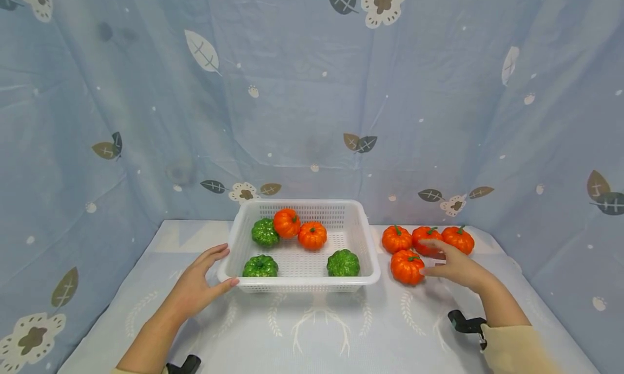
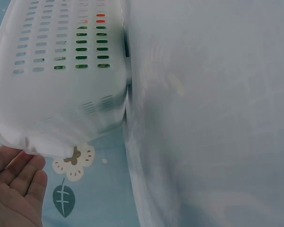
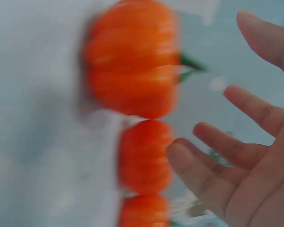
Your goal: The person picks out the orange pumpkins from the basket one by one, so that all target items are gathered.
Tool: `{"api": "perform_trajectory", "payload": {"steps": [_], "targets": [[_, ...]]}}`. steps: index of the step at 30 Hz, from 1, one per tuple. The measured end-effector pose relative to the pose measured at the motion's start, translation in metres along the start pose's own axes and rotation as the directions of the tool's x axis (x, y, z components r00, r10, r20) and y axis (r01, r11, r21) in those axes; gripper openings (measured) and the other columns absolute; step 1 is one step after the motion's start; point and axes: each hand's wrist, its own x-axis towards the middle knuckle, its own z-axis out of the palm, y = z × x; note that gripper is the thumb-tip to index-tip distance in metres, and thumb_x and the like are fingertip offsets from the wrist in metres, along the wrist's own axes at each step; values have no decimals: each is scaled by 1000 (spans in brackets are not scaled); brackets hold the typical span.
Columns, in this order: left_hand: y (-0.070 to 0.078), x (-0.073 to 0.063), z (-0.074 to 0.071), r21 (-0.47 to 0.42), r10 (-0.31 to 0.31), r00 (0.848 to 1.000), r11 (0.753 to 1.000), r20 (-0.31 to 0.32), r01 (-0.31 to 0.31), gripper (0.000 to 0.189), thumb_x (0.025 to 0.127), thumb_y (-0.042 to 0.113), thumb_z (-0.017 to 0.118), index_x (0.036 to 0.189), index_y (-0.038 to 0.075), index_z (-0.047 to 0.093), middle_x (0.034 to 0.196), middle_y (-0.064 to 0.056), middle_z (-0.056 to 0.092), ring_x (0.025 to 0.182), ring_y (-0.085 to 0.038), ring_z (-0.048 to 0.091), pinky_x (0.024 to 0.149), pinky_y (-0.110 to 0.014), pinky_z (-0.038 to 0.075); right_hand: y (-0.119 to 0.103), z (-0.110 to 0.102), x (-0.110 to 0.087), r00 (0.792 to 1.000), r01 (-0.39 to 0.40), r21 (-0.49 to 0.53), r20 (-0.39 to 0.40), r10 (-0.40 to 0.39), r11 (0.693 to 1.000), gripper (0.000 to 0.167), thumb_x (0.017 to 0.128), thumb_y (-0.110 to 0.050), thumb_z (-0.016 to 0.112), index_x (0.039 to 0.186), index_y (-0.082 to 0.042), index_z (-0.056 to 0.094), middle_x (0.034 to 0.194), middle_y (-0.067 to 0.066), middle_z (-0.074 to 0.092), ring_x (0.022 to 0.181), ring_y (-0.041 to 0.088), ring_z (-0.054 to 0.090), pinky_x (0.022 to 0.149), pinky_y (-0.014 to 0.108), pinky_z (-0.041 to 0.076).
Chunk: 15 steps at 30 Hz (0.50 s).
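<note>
A white slotted plastic basket (image 1: 312, 281) stands on the table, holding green pumpkins (image 1: 343, 263) and two orange pumpkins (image 1: 312, 236). My left hand (image 1: 197, 284) touches the basket's left rim, thumb at the near corner and fingers farther back. In the left wrist view its fingers (image 2: 23, 170) lie against the rim. To the right of the basket, several orange pumpkins (image 1: 407, 267) with green stems sit close together. Over them hovers my right hand (image 1: 455, 265), its fingers spread. The right wrist view shows a gap between this hand (image 3: 241, 156) and the blurred pumpkins (image 3: 135, 59).
A pale patterned cloth (image 1: 317, 330) covers the table. Behind and at both sides hangs a blue curtain (image 1: 292, 103) with leaf and flower prints. Each wrist carries a black camera mount (image 1: 465, 323).
</note>
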Motion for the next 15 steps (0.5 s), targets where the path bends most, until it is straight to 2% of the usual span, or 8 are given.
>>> {"api": "perform_trajectory", "payload": {"steps": [4, 8, 12, 15], "targets": [[0, -1, -1, 3, -12, 1000, 1000, 1, 12, 83, 85, 53, 76, 145, 3, 50, 155, -8, 40, 139, -42, 39, 105, -64, 38, -30, -16, -4, 999, 48, -63, -4, -48, 997, 75, 91, -36, 74, 148, -1, 41, 146, 28, 44, 129, 52, 45, 96, 59, 50], [1, -2, -3, -1, -17, 1000, 1000, -4, 17, 83, 84, 52, 77, 144, 2, 51, 155, -8, 41, 139, -42, 39, 104, -65, 38, -64, -25, 1, 993, 115, -83, 22, -114, 990, 68, 94, -37, 71, 147, -5, 45, 144, 24, 48, 127, 45, 51, 94, 54, 53], [1, -2, -3, -5, -13, 1000, 1000, -7, 13, 82, 84, 51, 78, 144, 1, 51, 155, -9, 42, 139, -42, 39, 105, -64, 37, -98, -22, 15, 984, 173, -113, 73, -165, 978, 61, 95, -33, 70, 145, -5, 48, 142, 22, 51, 125, 42, 54, 96, 53, 52], [1, -3, -2, -9, -12, 1000, 1000, -6, 12, 82, 84, 51, 78, 144, 1, 51, 154, -9, 42, 139, -42, 39, 105, -64, 37, -119, -14, 30, 976, 205, -161, 107, -189, 965, 58, 95, -31, 70, 144, -6, 51, 142, 18, 54, 128, 41, 52, 101, 57, 47]]}}
